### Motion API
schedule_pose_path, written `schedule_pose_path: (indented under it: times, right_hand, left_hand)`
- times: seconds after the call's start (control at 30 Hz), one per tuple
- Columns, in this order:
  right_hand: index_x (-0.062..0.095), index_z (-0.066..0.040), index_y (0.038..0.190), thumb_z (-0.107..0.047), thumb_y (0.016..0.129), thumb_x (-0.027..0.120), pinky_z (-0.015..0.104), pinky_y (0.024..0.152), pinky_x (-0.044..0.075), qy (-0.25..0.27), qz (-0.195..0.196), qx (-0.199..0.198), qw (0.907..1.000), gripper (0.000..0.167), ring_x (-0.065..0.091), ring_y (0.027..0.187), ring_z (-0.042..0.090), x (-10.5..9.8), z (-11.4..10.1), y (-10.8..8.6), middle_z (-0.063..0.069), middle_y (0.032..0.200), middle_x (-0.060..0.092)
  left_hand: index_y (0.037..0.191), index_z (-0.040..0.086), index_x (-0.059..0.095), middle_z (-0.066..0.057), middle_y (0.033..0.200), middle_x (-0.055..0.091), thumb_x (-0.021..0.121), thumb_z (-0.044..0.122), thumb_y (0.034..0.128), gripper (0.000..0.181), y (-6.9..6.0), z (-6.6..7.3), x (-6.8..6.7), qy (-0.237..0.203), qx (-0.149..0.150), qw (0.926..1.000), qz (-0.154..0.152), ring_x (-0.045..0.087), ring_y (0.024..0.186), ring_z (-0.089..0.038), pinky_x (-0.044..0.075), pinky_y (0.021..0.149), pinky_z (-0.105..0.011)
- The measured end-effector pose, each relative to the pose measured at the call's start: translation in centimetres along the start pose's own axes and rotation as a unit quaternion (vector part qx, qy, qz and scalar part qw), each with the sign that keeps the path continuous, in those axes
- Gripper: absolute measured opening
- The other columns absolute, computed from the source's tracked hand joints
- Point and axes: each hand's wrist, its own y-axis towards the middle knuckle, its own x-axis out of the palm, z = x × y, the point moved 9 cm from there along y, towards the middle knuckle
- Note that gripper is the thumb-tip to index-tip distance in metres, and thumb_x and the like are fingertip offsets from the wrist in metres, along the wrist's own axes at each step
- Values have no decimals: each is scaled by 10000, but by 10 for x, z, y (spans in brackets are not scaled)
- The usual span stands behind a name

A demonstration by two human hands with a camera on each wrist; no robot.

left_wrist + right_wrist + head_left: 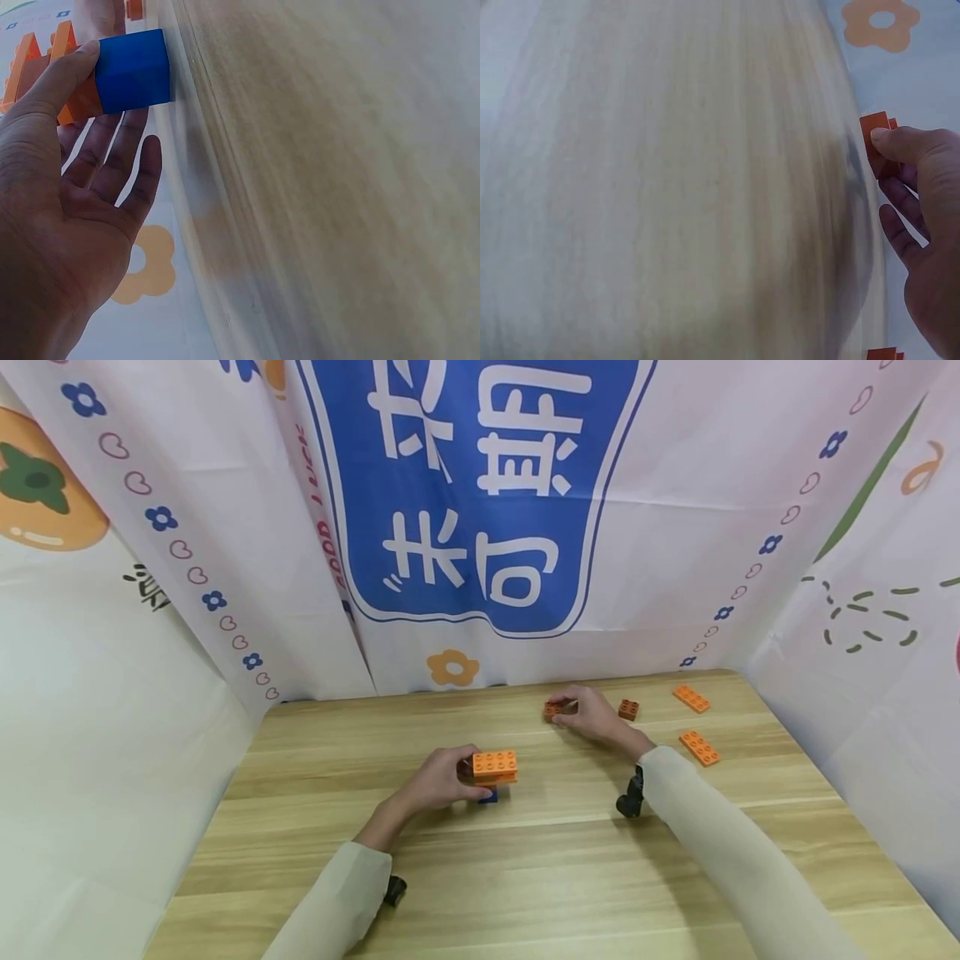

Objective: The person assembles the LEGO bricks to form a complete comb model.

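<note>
My left hand (442, 779) grips a stack of toy building bricks between thumb and fingers, a little left of the table's middle. The stack has orange layers (495, 766) on top, brown-orange pieces between, and a blue brick (135, 71) at its bottom. Whether the blue brick touches the table cannot be told. Farther back, my right hand (592, 717) pinches a small brown brick (876, 146) between thumb and fingers, at the far side of the table. Just right of that hand lies another brown brick (628, 709), with studs up.
Two flat orange bricks, a far one (691, 698) and a nearer one (700, 747), lie on the wooden table (525, 877) at the right. A printed cloth (660, 610) hangs along the table's back edge, and white cloth stands at both sides.
</note>
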Motion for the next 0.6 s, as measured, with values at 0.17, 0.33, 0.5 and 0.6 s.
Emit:
schedule_pose_path:
  times: [0.17,0.33,0.5,0.6]
  right_hand:
    - [749,8,1240,-46,912,834,412,885,622,-13,-24,-119,9999,344,727,1036,301,-2,-8,-3,156,1155,756]
    - [763,-14,1220,-62,897,854,396,866,623,22,-73,-218,9997,339,729,1018,271,-3,-16,-6,118,1128,768]
    - [785,-41,1190,-86,881,875,398,851,619,-127,-87,-399,9991,325,727,1007,236,-3,-26,-9,79,1109,785]
    - [789,-60,1194,-102,888,873,402,855,614,-183,-114,-484,9986,321,727,1014,222,-3,-32,-10,63,1116,790]
  left_hand:
    - [1166,109,681,33,1062,718,909,212,866,391,-1,0,0,-18,-28,10000,-11,667,941,-115,585,813,-290]
    - [1169,106,681,33,1056,716,905,208,870,388,-1,0,0,-34,-1,10000,5,665,933,-112,582,807,-279]
    - [1148,105,680,32,1031,710,903,186,870,365,-1,1,0,-102,73,9999,1,665,906,-115,578,784,-268]
    - [1143,105,678,30,1024,704,902,180,871,361,-1,1,0,-139,95,9999,-13,656,894,-119,570,770,-267]
